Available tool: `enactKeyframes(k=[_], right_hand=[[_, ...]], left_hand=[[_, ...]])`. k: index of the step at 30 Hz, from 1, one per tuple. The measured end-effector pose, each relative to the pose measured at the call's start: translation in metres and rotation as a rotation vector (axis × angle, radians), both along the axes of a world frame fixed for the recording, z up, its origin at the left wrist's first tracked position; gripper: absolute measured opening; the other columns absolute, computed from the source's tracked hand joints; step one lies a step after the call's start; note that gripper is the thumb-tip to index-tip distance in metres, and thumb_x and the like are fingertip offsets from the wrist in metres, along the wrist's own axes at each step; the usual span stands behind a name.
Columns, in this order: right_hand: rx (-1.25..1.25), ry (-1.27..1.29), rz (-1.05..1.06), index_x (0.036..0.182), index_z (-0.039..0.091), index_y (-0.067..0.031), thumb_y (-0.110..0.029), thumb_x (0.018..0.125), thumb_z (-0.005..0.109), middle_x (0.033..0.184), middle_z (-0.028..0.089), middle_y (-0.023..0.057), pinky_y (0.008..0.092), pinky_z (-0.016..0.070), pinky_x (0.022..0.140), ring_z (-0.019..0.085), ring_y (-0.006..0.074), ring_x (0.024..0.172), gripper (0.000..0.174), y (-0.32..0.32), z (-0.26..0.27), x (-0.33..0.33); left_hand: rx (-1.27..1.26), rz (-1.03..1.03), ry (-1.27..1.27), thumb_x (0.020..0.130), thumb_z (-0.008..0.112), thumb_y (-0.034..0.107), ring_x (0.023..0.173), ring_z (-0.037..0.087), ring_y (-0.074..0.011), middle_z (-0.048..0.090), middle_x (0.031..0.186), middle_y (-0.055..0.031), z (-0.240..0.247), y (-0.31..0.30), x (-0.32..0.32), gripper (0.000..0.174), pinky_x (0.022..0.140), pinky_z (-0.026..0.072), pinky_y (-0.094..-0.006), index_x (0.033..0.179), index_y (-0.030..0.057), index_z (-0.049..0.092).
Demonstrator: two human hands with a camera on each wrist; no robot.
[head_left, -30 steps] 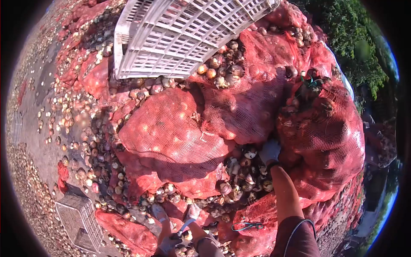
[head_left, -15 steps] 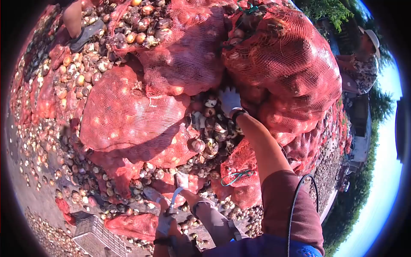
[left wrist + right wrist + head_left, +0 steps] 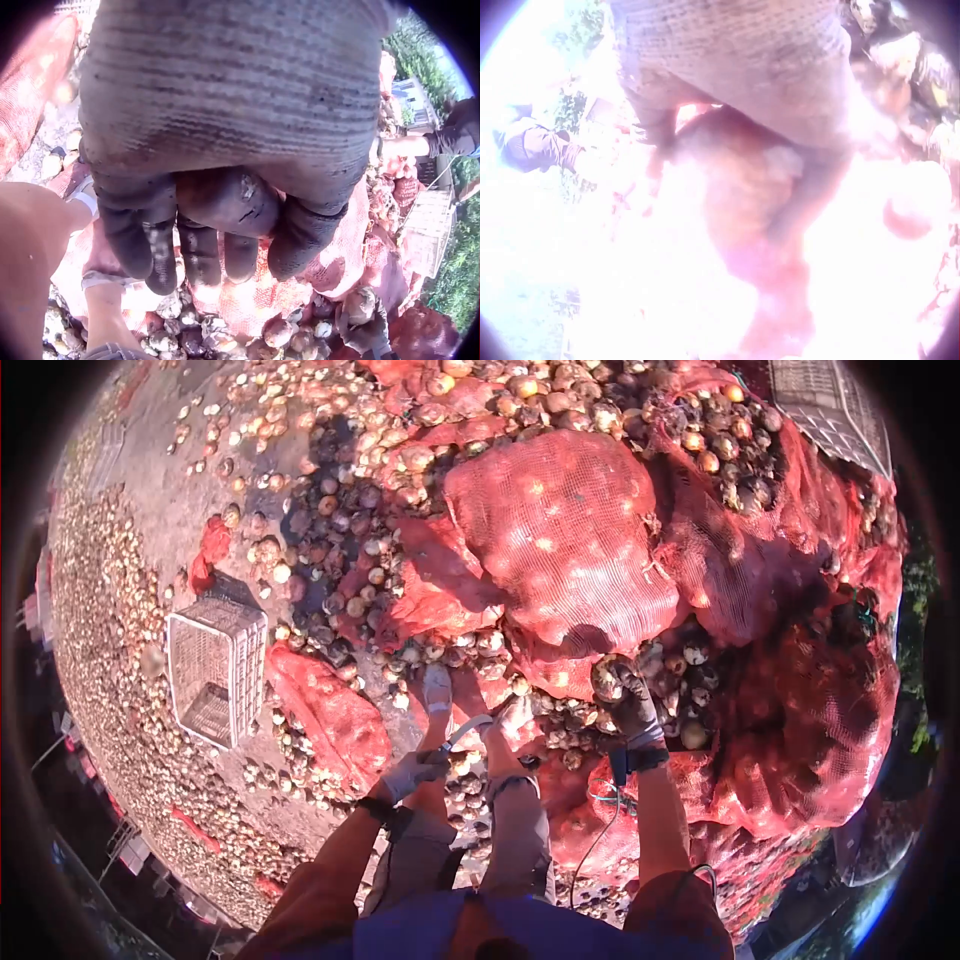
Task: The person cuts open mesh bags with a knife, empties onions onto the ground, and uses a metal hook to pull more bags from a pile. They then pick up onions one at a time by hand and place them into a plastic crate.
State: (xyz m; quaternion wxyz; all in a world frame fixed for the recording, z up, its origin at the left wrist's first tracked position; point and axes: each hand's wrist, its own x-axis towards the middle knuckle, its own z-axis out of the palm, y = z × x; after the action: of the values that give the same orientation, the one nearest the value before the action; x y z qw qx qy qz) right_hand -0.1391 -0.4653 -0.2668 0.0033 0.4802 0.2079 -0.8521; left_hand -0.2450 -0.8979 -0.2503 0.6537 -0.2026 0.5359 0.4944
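Step in hand: picking, as I judge it. The right hand (image 3: 632, 710) is lifting one onion (image 3: 607, 678) off the loose heap.
Right fingers: curling round the onion and holding it. The right wrist view is drowning in glare, giving only a knitted glove over a reddish round shape.
Where the onion is: sitting in the right hand, just above the loose onions (image 3: 560, 720), near the foot of the big sack (image 3: 560, 540).
Left hand (image 3: 410, 770): hanging near the person's knees, left of the right hand and apart from it, gripping a tool (image 3: 468, 728) that is pale and curved.
Left fingers (image 3: 142, 240): wrapping tightly round a dark, cracked stub, which I am taking for the tool's handle.
Next move calls for: a firm hold, since the skins are looking loose and slippery, and steady footing on round things that are lying free.
Gloves: knitted backs, with a dark rubbery coat on the fingers.
Sacks: red open mesh, bulging taut over the lumps inside.
Loose onions: round, brown to purple, with papery skins flaking.
Crate (image 3: 215, 675): pale plastic lattice, boxy, lying at the left on dusty ground (image 3: 150, 510).
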Motion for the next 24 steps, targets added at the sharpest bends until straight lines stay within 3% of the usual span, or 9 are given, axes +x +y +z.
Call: enactKeyframes(k=[4, 7, 9, 12, 13, 15, 18, 20, 24], right_hand=[[-0.306, 0.104, 0.095, 0.123, 0.054, -0.0057, -0.019, 0.083, 0.065, 0.119, 0.06, 0.0091, 0.0352, 0.0529, 0.085, 0.061, 0.0244, 0.105, 0.043, -0.126, -0.001, -0.079], [-0.587, 0.105, 0.341, 0.131, 0.048, -0.0139, -0.021, 0.086, 0.065, 0.134, 0.049, 0.0086, 0.0472, 0.0486, 0.095, 0.053, 0.0245, 0.119, 0.049, -0.208, -0.06, -0.139], [-0.135, 0.336, 0.555, 0.131, 0.045, -0.0128, -0.009, 0.086, 0.063, 0.121, 0.058, 0.011, 0.0389, 0.0574, 0.082, 0.063, 0.0256, 0.102, 0.048, -0.308, -0.018, -0.22], [-0.373, 0.409, 0.716, 0.146, 0.018, -0.0168, -0.016, 0.089, 0.065, 0.131, 0.05, 0.0118, 0.0398, 0.0529, 0.089, 0.058, 0.0236, 0.112, 0.074, -0.436, 0.077, -0.316], [-0.31, 0.494, 0.839, 0.15, 0.004, -0.0139, -0.019, 0.089, 0.064, 0.141, 0.039, 0.0154, 0.0411, 0.0444, 0.099, 0.047, 0.0245, 0.125, 0.085, -0.467, 0.111, -0.334], [0.709, 0.517, 1.284, 0.15, 0.007, -0.0066, -0.04, 0.08, 0.07, 0.151, 0.018, 0.0262, 0.0427, 0.0327, 0.107, 0.032, 0.0399, 0.135, 0.1, -0.528, 0.124, -0.344], [0.767, 0.368, 1.145, 0.138, 0.035, -0.0069, -0.038, 0.079, 0.067, 0.138, 0.038, 0.0242, 0.0471, 0.0403, 0.099, 0.043, 0.0413, 0.124, 0.074, -0.502, 0.114, -0.325], [0.645, 0.43, 1.325, 0.132, 0.044, -0.008, -0.039, 0.08, 0.065, 0.133, 0.045, 0.0233, 0.0466, 0.0408, 0.098, 0.044, 0.0386, 0.124, 0.064, -0.44, 0.071, -0.295], [1.148, -0.156, 1.342, 0.128, 0.047, -0.0064, -0.037, 0.077, 0.066, 0.126, 0.046, 0.0253, 0.0476, 0.045, 0.094, 0.051, 0.0414, 0.111, 0.062, -0.302, -0.007, -0.167]], left_hand=[[-0.126, -0.016, 0.059, 0.083, 0.066, 0.025, 0.082, 0.059, -0.0098, 0.065, 0.094, -0.0007, 0.006, -0.082, 0.007, 0.029, 0.072, 0.0464, -0.0251, 0.104, 0.0054, 0.065], [-0.225, 0.124, 0.073, 0.08, 0.067, 0.027, 0.075, 0.056, -0.0084, 0.062, 0.087, 0.0007, 0.03, -0.117, 0.014, 0.032, 0.067, 0.0447, -0.0247, 0.103, 0.0058, 0.065], [-0.263, 0.348, 0.013, 0.076, 0.069, 0.029, 0.07, 0.056, -0.0088, 0.062, 0.083, 0.0006, 0.048, -0.137, 0.02, 0.033, 0.063, 0.0453, -0.0251, 0.1, 0.006, 0.065], [-0.299, 0.541, 0.022, 0.078, 0.067, 0.027, 0.071, 0.059, -0.0106, 0.064, 0.084, -0.001, 0.044, -0.159, 0.041, 0.032, 0.062, 0.0463, -0.0239, 0.1, 0.004, 0.064], [-0.348, 0.554, 0.031, 0.079, 0.067, 0.024, 0.072, 0.061, -0.011, 0.065, 0.085, -0.0015, 0.052, -0.157, 0.034, 0.031, 0.064, 0.0476, -0.0245, 0.102, 0.0039, 0.063], [-0.284, 0.623, 0.039, 0.079, 0.067, 0.023, 0.075, 0.062, -0.0119, 0.065, 0.086, -0.0013, 0.048, -0.165, 0.038, 0.03, 0.067, 0.0491, -0.0259, 0.103, 0.0052, 0.063], [-0.251, 0.534, 0.068, 0.083, 0.064, 0.024, 0.085, 0.065, -0.0151, 0.067, 0.094, -0.0023, 0.046, -0.156, 0.027, 0.03, 0.077, 0.0512, -0.0292, 0.108, 0.0075, 0.061], [-0.208, 0.424, 0.046, 0.085, 0.062, 0.025, 0.09, 0.064, -0.0154, 0.066, 0.097, -0.0027, 0.029, -0.16, 0.031, 0.028, 0.077, 0.0514, -0.0303, 0.107, 0.008, 0.061], [-0.183, 0.32, -0.03, 0.088, 0.06, 0.023, 0.091, 0.066, -0.0179, 0.064, 0.098, -0.0038, -0.008, -0.158, 0.035, 0.027, 0.073, 0.0512, -0.0296, 0.11, 0.0082, 0.057]])
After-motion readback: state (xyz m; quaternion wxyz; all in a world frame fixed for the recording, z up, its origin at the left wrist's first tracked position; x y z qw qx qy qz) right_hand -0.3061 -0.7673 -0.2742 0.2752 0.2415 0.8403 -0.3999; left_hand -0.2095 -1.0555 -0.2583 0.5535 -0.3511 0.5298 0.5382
